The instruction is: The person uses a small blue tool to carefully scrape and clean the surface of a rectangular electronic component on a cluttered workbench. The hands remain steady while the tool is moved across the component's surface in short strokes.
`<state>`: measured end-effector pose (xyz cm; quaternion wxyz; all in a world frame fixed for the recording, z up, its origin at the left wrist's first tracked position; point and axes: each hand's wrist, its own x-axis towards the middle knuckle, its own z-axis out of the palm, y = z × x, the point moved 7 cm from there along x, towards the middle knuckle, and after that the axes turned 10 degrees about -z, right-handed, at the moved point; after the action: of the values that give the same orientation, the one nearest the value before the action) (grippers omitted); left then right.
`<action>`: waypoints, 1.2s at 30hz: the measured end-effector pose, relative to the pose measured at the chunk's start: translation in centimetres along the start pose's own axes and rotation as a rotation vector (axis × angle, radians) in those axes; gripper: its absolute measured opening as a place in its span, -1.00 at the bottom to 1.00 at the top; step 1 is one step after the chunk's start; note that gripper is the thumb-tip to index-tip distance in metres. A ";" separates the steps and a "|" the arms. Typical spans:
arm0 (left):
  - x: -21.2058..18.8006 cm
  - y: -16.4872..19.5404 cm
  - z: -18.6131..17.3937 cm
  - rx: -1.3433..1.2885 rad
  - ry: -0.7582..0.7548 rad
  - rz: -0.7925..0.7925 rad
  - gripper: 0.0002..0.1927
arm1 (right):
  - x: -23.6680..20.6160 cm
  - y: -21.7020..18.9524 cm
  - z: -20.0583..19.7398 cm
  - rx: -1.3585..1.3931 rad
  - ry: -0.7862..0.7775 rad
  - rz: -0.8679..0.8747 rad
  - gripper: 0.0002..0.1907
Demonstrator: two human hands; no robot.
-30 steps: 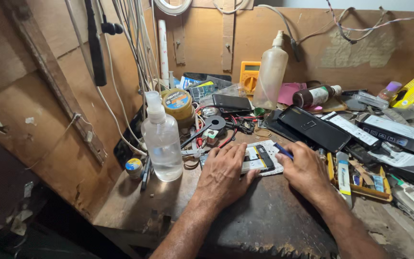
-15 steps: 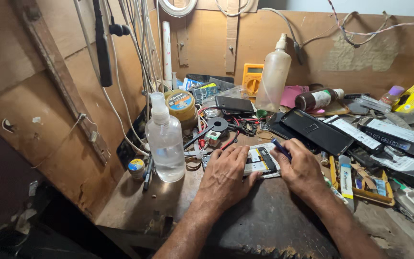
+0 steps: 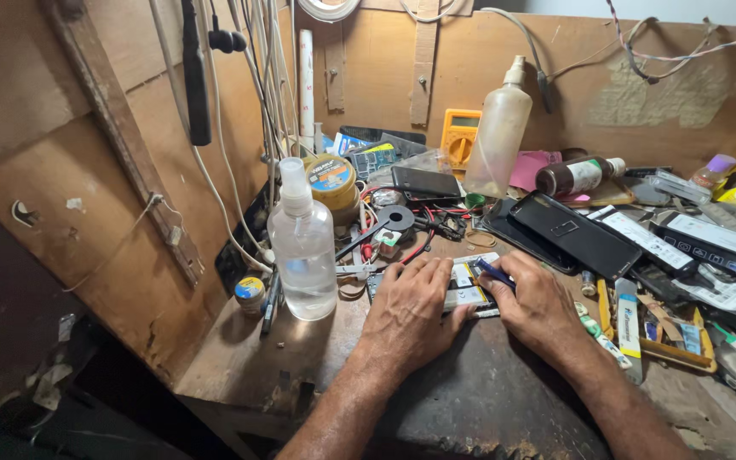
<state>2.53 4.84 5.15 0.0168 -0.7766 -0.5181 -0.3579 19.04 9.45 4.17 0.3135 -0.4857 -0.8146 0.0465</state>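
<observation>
While leaning over a crowded worktop, holds down an opened phone with the left hand, palm low and fingers spread flat across its near half, gripping nothing; likely pressed so to stop the device sliding on the dark, scuffed surface. Pinches a blue-handled tool in the right hand, fingers closed narrowly around the shaft, tip angled down onto the phone's right edge; heel of that hand rests just right of the phone, apparently for steadiness in fine work. Lies the phone face-open at the middle of the worktop, between the two hands and touched by both.

Just left of the phone, stands a clear spray bottle, upright and close by, seemingly kept handy. Behind the phone, sits a round tin with a tangle of red and black leads. Further behind, against the wooden back wall, leans a yellow multimeter beside a tall squeeze bottle. Right of the phone and behind it, lies a black phone case, set aside clear of the hands.
</observation>
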 end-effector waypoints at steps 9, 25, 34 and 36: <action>0.0 0.0 0.0 0.002 0.018 0.001 -0.32 | 0.0 0.3 -0.3 0.044 0.007 -0.001 -0.73; 0.0 0.0 -0.2 -0.019 0.031 0.005 -0.32 | -0.2 2.7 -0.1 0.102 0.110 0.098 -0.70; 0.0 -0.1 0.2 -0.010 -0.003 -0.011 -0.33 | -0.4 3.0 0.2 0.054 0.013 0.123 -0.64; 0.0 -0.2 0.3 0.007 -0.011 -0.013 -0.31 | -0.4 2.7 0.4 0.039 0.005 0.095 -0.65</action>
<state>2.55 5.06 4.89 0.0141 -0.7752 -0.5244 -0.3520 21.02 10.63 2.65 0.3223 -0.5176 -0.7889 0.0761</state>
